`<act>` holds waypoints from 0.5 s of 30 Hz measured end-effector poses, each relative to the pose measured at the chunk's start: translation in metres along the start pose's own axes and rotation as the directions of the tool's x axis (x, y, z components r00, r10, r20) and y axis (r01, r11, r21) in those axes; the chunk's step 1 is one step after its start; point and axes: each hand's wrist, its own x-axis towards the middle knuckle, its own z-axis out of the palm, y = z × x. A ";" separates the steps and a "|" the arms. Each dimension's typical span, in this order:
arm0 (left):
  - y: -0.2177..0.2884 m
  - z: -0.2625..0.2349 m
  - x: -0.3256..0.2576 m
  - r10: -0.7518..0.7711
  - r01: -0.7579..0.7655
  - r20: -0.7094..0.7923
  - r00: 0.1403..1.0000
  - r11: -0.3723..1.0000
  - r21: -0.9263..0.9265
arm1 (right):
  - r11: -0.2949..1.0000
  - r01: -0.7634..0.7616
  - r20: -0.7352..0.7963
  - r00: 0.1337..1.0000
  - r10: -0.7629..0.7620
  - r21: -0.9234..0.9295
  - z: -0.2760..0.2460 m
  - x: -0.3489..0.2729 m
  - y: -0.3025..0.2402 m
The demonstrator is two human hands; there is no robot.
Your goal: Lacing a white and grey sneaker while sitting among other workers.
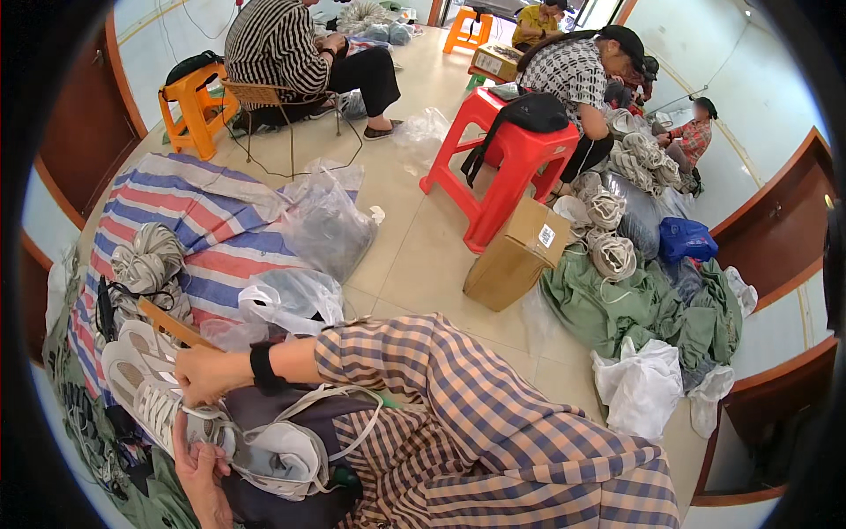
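Head view shows a pale shoe (300, 469) on the lap (264, 508), beside other shoes (157, 413) at the near edge of a striped sheet (231, 266). The right hand (204, 374) is clenched; what it grips is hidden. The left hand (204, 478) has its forefinger extended, the rest curled at the shoe's end; whether they pinch anything, I cannot tell. It looks like lacing: best to steady the shoe, pull evenly and keep the loose lace (381, 408) from snagging. Pale bundles (148, 261) lie by the sheet's left edge, a clear bag (330, 231) on its right. Across the tiled floor (401, 256): a red stool (483, 212), a carton (515, 254), green cloth (608, 295), seated co-workers (271, 53).
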 end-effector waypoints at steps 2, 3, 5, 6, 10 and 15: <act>0.000 0.002 0.001 0.010 -0.010 0.007 1.000 1.000 -0.006 | 0.981 0.035 -0.190 0.982 0.002 0.192 0.019 -0.001 0.011; -0.007 -0.004 0.000 0.001 -0.001 -0.004 1.000 1.000 -0.024 | 0.983 -0.019 -0.109 0.993 0.039 0.180 0.013 -0.010 -0.003; -0.003 0.002 -0.006 0.006 -0.006 -0.004 1.000 1.000 -0.002 | 0.998 0.070 -0.214 0.974 -0.068 0.001 0.017 -0.016 -0.007; -0.001 0.004 -0.008 0.004 -0.004 -0.004 1.000 1.000 0.021 | 0.974 0.133 -0.295 0.938 -0.183 -0.183 0.016 -0.020 -0.012; -0.019 -0.023 -0.018 -0.047 0.051 -0.095 0.994 0.998 0.046 | 0.806 0.385 -0.147 0.858 -0.492 -0.450 0.020 -0.035 -0.033; -0.005 -0.033 -0.036 -0.017 0.021 -0.159 0.987 1.000 0.021 | 0.423 0.431 0.256 0.876 -0.410 -0.797 0.039 -0.026 -0.059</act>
